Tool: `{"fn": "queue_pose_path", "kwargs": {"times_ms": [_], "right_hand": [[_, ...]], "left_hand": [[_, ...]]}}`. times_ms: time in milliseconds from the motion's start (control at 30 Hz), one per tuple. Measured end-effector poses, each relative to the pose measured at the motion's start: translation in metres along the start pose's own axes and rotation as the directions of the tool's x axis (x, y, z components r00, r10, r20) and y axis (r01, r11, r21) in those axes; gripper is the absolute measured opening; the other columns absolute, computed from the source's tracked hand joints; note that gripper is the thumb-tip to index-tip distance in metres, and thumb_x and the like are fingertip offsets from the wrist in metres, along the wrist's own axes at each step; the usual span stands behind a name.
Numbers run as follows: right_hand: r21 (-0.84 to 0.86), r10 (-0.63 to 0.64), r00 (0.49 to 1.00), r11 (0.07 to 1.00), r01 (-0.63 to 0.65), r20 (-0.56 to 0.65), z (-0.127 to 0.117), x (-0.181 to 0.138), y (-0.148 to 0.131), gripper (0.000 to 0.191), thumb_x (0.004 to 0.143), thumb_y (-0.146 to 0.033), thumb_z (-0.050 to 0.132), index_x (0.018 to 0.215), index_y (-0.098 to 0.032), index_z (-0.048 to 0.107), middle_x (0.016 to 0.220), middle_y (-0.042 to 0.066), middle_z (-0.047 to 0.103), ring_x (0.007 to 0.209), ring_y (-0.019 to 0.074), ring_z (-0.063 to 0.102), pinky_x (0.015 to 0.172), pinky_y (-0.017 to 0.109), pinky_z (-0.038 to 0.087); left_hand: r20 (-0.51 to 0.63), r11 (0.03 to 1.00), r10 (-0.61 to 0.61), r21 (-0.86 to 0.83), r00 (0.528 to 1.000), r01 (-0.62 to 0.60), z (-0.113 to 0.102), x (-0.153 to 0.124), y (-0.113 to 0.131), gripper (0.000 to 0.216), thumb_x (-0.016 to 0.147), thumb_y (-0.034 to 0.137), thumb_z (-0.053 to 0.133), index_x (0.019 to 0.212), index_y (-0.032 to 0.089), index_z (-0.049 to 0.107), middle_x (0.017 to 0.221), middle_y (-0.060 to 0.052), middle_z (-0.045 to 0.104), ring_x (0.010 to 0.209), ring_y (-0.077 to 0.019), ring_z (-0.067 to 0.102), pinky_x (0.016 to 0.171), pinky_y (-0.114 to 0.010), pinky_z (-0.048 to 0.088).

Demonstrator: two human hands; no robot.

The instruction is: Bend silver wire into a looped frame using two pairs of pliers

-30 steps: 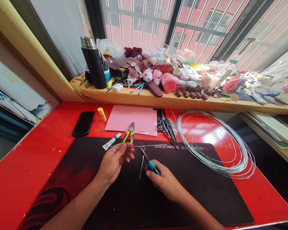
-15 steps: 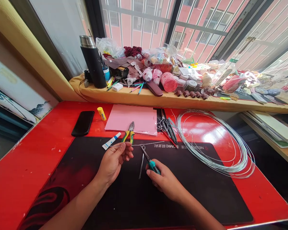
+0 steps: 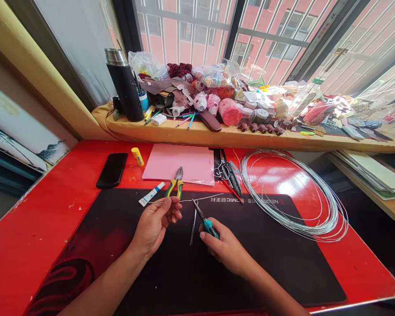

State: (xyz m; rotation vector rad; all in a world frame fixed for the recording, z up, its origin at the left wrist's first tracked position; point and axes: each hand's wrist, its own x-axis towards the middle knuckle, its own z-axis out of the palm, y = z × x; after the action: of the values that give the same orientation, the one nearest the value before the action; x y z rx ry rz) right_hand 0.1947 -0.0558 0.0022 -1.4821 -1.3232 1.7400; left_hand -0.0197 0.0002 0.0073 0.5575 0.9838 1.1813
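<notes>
Above a black desk mat (image 3: 250, 263), my left hand (image 3: 158, 219) pinches a thin silvery wire (image 3: 210, 196) between thumb and forefinger. The wire runs to the right past a small loop, and two thin strands hang down from there. Closed round teal handles, my right hand (image 3: 222, 241) holds long-nose pliers (image 3: 202, 216). Their dark tips are at the wire by the loop; whether they clamp it is too small to tell. Just beyond my left hand lie yellow-green combination pliers (image 3: 175, 182), open at the handles, beside a white and blue tube (image 3: 152, 194).
A large wire coil (image 3: 329, 215) rests on the right of the red table (image 3: 26, 228). Scissors (image 3: 222, 171), a black cutter (image 3: 234, 180), pink paper (image 3: 181, 160), a glue stick (image 3: 137, 156) and a phone (image 3: 112, 170) lie behind the mat. A cluttered sill (image 3: 171, 135) holds a black flask (image 3: 125, 92).
The whole view has shifted slightly. Both hands, the wire and the long-nose pliers keep nearly the same positions relative to each other.
</notes>
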Motion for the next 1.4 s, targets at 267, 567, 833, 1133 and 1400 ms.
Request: {"fn": "queue_pose_path", "kwargs": {"times_ms": [267, 567, 833, 1133, 1400], "right_hand": [[-0.054, -0.021, 0.999, 0.998, 0.019, -0.029, -0.001, 0.000, -0.001, 0.019, 0.096, -0.042, 0.059, 0.095, -0.023, 0.055, 0.069, -0.006, 0.040, 0.058, 0.0116, 0.036, 0.055, 0.024, 0.029], [-0.188, -0.060, 0.996, 0.981, 0.047, -0.062, -0.002, 0.003, -0.003, 0.019, 0.097, -0.035, 0.054, 0.084, -0.022, 0.047, 0.074, -0.005, 0.040, 0.066, 0.0127, 0.039, 0.060, 0.024, 0.032], [-0.288, -0.099, 0.992, 0.955, 0.074, -0.073, 0.001, 0.002, -0.016, 0.011, 0.093, -0.025, 0.051, 0.083, -0.022, 0.050, 0.073, -0.004, 0.046, 0.067, 0.0144, 0.038, 0.062, 0.025, 0.031], [-0.292, -0.117, 0.988, 0.953, 0.082, -0.105, 0.004, 0.004, -0.014, 0.007, 0.087, -0.017, 0.051, 0.083, -0.022, 0.051, 0.073, -0.003, 0.050, 0.067, 0.0150, 0.041, 0.062, 0.025, 0.031], [-0.030, -0.019, 1.000, 0.999, 0.020, 0.018, 0.002, -0.003, -0.005, 0.021, 0.096, -0.041, 0.056, 0.106, -0.023, 0.056, 0.067, -0.006, 0.046, 0.058, 0.0127, 0.044, 0.053, 0.023, 0.035]], "left_hand": [[0.014, 0.999, 0.027, 0.033, 1.000, -0.028, 0.001, -0.002, -0.001, 0.036, 0.074, 0.045, 0.087, 0.089, 0.013, 0.080, 0.080, -0.009, 0.074, 0.065, -0.0152, 0.066, 0.054, -0.023, 0.047], [-0.042, 0.997, 0.045, 0.066, 0.998, -0.042, 0.001, -0.001, -0.005, 0.038, 0.073, 0.047, 0.087, 0.087, 0.012, 0.080, 0.082, -0.010, 0.076, 0.070, -0.0188, 0.070, 0.058, -0.025, 0.052], [-0.130, 0.985, 0.137, 0.126, 0.982, -0.121, 0.004, -0.005, -0.008, 0.043, 0.072, 0.051, 0.086, 0.086, 0.011, 0.079, 0.081, -0.012, 0.077, 0.073, -0.0244, 0.075, 0.067, -0.033, 0.060], [-0.112, 0.961, 0.205, 0.213, 0.972, -0.178, 0.006, -0.008, -0.008, 0.043, 0.077, 0.054, 0.082, 0.089, 0.012, 0.080, 0.084, -0.012, 0.078, 0.074, -0.0263, 0.076, 0.070, -0.037, 0.062], [-0.126, 0.993, 0.115, 0.004, 0.985, -0.115, 0.004, 0.000, -0.002, 0.039, 0.072, 0.046, 0.088, 0.087, 0.011, 0.079, 0.080, -0.010, 0.077, 0.072, -0.0213, 0.074, 0.064, -0.028, 0.060]]}}
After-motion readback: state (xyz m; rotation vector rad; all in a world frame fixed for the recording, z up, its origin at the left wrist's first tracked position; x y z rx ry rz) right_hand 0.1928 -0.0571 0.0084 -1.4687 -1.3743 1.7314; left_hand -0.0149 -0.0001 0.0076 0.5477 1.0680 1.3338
